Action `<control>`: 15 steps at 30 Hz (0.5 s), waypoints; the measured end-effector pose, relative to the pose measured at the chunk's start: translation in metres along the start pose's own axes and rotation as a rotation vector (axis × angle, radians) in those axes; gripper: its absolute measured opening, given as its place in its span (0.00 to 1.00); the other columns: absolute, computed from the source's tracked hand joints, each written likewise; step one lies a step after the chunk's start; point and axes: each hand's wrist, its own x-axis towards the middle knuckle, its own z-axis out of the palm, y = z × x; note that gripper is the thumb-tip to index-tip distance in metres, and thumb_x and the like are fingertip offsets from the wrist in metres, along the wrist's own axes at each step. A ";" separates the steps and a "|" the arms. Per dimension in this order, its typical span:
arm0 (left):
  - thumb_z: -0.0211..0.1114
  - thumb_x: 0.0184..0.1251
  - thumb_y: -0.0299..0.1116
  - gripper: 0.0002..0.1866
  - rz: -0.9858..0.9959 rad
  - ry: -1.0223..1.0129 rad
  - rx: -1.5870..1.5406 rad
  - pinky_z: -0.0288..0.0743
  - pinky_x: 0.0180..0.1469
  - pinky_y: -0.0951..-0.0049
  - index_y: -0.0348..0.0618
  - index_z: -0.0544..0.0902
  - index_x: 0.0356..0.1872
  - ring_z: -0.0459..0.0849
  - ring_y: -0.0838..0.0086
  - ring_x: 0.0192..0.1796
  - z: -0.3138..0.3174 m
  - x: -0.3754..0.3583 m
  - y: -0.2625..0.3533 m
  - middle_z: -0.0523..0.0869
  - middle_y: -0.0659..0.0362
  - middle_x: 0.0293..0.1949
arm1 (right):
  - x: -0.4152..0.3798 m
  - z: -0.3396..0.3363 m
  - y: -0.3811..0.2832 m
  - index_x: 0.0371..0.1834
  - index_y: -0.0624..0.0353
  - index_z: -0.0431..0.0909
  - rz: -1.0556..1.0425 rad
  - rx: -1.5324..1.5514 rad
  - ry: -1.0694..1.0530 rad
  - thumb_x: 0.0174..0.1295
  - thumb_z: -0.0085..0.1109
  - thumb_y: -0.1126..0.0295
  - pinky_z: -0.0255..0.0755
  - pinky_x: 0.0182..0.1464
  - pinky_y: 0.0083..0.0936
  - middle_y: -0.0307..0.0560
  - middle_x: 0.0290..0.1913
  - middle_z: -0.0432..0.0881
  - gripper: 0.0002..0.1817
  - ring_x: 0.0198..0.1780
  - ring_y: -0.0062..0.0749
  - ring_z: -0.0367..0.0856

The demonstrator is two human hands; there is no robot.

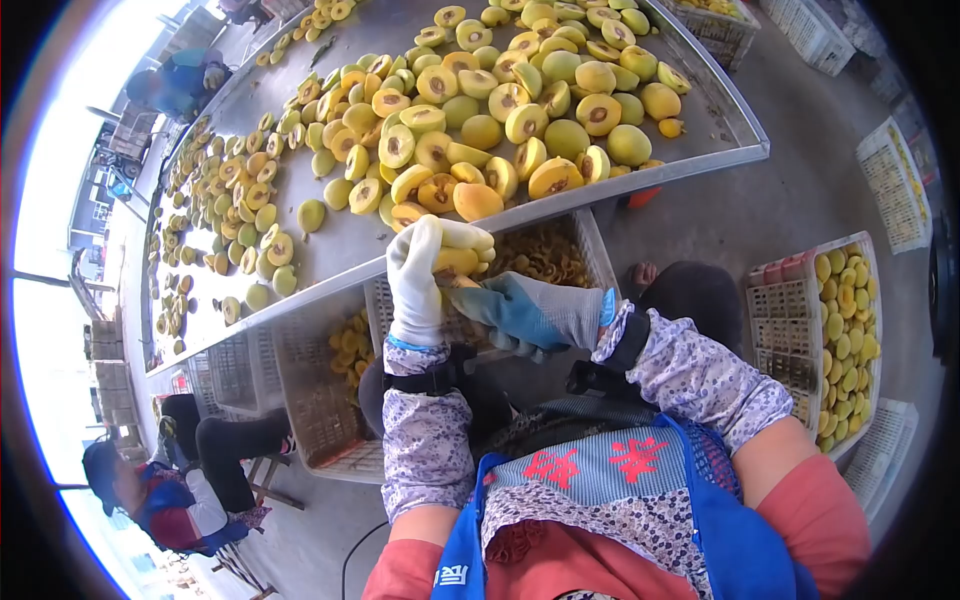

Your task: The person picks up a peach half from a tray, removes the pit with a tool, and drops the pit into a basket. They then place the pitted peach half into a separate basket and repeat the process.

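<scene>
My left hand (425,270), in a white glove, is closed around a yellow fruit piece (457,262) near the front edge of the metal table (560,205). My right hand (530,310), in a blue and grey glove, is closed just beside the fruit; what its fingers grip is hidden. Many halved yellow-green fruits (437,84) with brown centres lie spread over the table. Beneath both hands, a crate holds brown scraps (548,255).
A crate of fruit halves (845,340) stands at the right, with another white crate (893,185) behind it. More crates (325,385) sit under the table at the left. A co-worker (180,480) sits at lower left; another person (178,82) is at the upper left.
</scene>
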 end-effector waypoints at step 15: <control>0.62 0.72 0.42 0.17 0.216 0.847 0.217 0.81 0.40 0.69 0.39 0.85 0.49 0.85 0.70 0.44 -0.130 -0.029 0.044 0.87 0.56 0.47 | 0.003 0.001 0.030 0.51 0.59 0.84 -0.091 -0.662 0.279 0.71 0.57 0.59 0.77 0.55 0.43 0.60 0.48 0.87 0.16 0.50 0.53 0.86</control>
